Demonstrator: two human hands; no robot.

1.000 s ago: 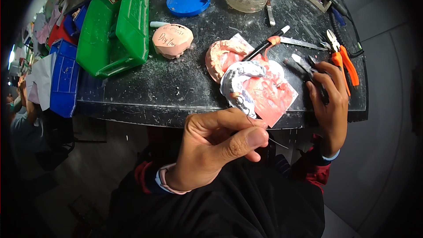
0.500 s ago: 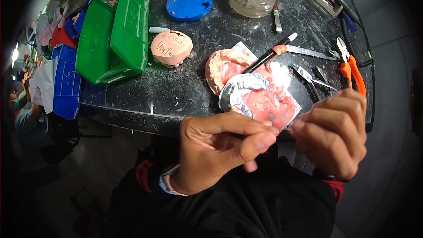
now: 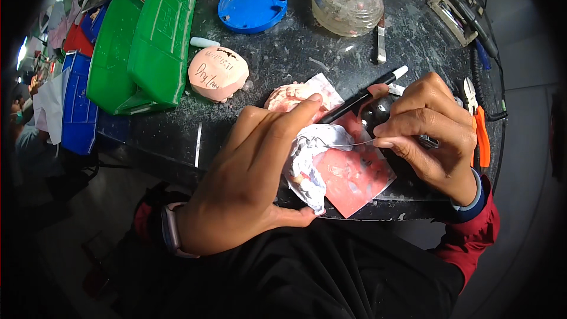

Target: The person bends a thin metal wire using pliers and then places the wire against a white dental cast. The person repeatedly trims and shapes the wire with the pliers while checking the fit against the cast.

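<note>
A white plaster dental cast with a horseshoe row of teeth sits near the table's front edge. My left hand is closed around its left side, thumb at the near edge and fingers at the far side. Between thumb and fingertips, my right hand pinches a thin metal wire. The wire's other end lies over the teeth at the far part of the cast. A pink wax sheet lies against the cast. Behind are a pink plaster model, partly hidden by my left hand, and a black marker.
A green bin stands left, beside a blue bin. An overturned pink model with handwriting and a blue lid lie farther in. A glass jar and a knife are at the back; orange-handled cutters lie right.
My hands have moved apart and forward from above my lap. The left hand has taken hold of the white cast, and the right has brought the wire to its teeth.
</note>
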